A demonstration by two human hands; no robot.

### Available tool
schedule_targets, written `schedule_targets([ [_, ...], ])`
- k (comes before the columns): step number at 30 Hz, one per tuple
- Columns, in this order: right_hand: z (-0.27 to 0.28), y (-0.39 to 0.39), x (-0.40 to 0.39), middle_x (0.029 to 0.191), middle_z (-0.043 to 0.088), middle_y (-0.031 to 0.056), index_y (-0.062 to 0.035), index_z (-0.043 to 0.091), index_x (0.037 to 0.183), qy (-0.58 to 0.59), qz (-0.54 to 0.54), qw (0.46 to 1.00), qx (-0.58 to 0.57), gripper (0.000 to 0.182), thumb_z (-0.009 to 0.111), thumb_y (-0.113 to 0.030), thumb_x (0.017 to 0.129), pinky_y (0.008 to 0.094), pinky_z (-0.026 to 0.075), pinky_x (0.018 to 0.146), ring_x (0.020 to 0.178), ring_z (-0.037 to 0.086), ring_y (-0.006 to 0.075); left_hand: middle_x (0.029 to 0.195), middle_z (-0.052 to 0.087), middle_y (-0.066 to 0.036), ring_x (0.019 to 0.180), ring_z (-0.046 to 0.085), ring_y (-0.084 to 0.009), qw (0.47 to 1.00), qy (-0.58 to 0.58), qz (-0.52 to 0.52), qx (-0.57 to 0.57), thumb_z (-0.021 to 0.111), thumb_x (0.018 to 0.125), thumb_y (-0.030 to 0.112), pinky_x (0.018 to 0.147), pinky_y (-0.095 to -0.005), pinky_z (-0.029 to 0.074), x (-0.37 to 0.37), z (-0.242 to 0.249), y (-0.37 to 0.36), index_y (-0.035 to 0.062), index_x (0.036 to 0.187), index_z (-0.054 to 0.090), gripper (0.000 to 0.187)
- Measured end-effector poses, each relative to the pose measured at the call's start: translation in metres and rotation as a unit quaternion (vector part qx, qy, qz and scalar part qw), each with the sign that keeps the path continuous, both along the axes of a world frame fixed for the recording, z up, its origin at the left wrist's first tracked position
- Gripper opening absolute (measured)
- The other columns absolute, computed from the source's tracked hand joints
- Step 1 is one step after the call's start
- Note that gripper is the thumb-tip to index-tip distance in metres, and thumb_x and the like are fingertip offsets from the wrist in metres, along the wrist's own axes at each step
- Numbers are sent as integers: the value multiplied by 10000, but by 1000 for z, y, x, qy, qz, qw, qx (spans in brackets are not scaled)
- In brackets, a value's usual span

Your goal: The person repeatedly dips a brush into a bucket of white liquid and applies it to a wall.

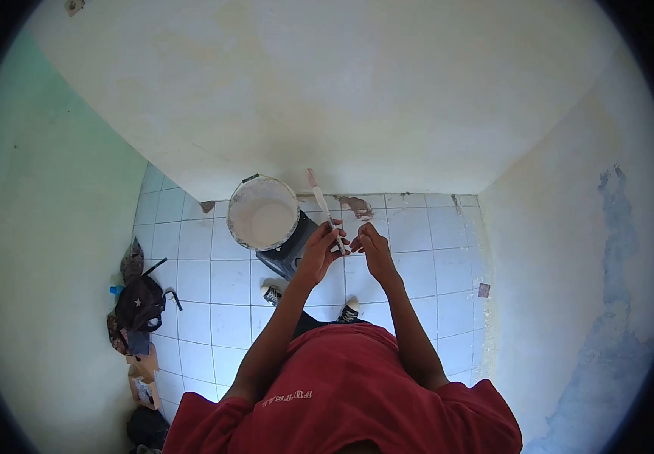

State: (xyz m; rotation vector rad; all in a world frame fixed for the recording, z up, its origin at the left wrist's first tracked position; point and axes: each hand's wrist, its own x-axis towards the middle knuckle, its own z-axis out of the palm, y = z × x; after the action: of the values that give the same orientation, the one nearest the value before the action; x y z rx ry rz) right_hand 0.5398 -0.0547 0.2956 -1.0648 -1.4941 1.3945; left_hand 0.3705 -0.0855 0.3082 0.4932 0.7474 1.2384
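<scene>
In my left hand (321, 250) I hold a long slim tool (319, 198) smeared with white, its reddish tip pointing away from me toward the wall. Its exact kind is not clear. The fingers wrap its lower part. Close by on the right, my right hand (372, 248) is bent inward with its fingers curled near the tool's lower end. Whether anything is between those fingers is too small to tell. Left of my hands is a bucket (262, 181) with pale paint or filler inside and a smeared rim. It rests on a dark support (289, 253).
A pale patchy wall (387, 113) rises ahead, and blue-stained plaster (618, 250) marks the right wall. By the left wall lie a dark backpack (140, 303) and an open cardboard box (143, 378). The tiled floor (410, 265) has brown stains along the wall's foot.
</scene>
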Motion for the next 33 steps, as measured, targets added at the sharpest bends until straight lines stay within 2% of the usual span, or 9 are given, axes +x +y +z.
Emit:
schedule_targets([
  [4,0,-5,4,722,596,116,8,503,858,-4,-2,1000,7,242,420,-182,982,318,483,652,687,604,184,987,590,-33,922,584,-137,1000,-8,-19,8,537,977,192,836,-341,497,9,9,4,64,1232,521,286],
  [6,1,-4,4,694,583,94,11,533,809,-91,-10,996,-5,289,428,-189,989,303,459,625,655,571,156,959,602,-29,922,579,-128,999,-22,-43,14,559,955,187,841,-334,483,13,12,3,60,1220,533,294],
  [12,7,-7,-5,689,589,63,5,582,821,0,27,993,-117,362,474,-287,1005,288,435,615,645,546,121,947,602,-51,904,586,-162,999,-19,-38,5,538,947,153,806,-366,478,5,-3,5,16,1238,508,323],
  [16,8,-5,-5,702,602,67,5,603,824,-51,63,990,-119,389,481,-317,1005,287,450,637,664,561,124,933,618,-34,884,605,-146,998,-55,-19,-13,545,940,157,813,-323,477,1,-15,0,-1,1215,526,318],
  [19,7,-3,-10,742,625,72,25,623,853,-59,87,988,-117,377,485,-295,998,285,468,666,689,582,135,895,612,-38,870,612,-154,997,-63,20,-35,541,940,141,812,-323,479,-5,-28,-3,-16,1207,525,310],
  [21,2,-1,-16,801,652,74,29,634,982,-80,122,986,-85,251,546,-206,964,277,491,693,717,605,124,955,644,-66,898,620,-160,997,-64,49,-18,541,938,127,821,-314,484,-12,-35,-3,-14,1212,524,308],
  [25,-6,-2,-44,831,659,91,24,630,1051,-145,142,979,-4,240,632,-156,892,317,500,733,759,617,163,1068,662,-112,901,632,-163,992,-59,93,-57,541,937,114,792,-306,496,-25,-29,-5,-16,1211,524,304],
  [31,-1,-6,-109,900,687,114,14,605,1144,-79,123,986,-85,329,672,-147,865,326,501,747,823,645,170,1169,649,-108,859,641,-151,991,-63,103,-61,573,916,194,660,-300,503,-77,-29,-3,18,1213,544,346],
  [33,-4,-11,-138,919,695,119,19,611,1138,-42,56,989,-127,321,668,-154,874,324,495,754,847,648,162,1187,643,-80,852,634,-138,987,-91,111,-73,579,903,221,645,-287,496,-99,-29,1,42,1180,583,330],
])
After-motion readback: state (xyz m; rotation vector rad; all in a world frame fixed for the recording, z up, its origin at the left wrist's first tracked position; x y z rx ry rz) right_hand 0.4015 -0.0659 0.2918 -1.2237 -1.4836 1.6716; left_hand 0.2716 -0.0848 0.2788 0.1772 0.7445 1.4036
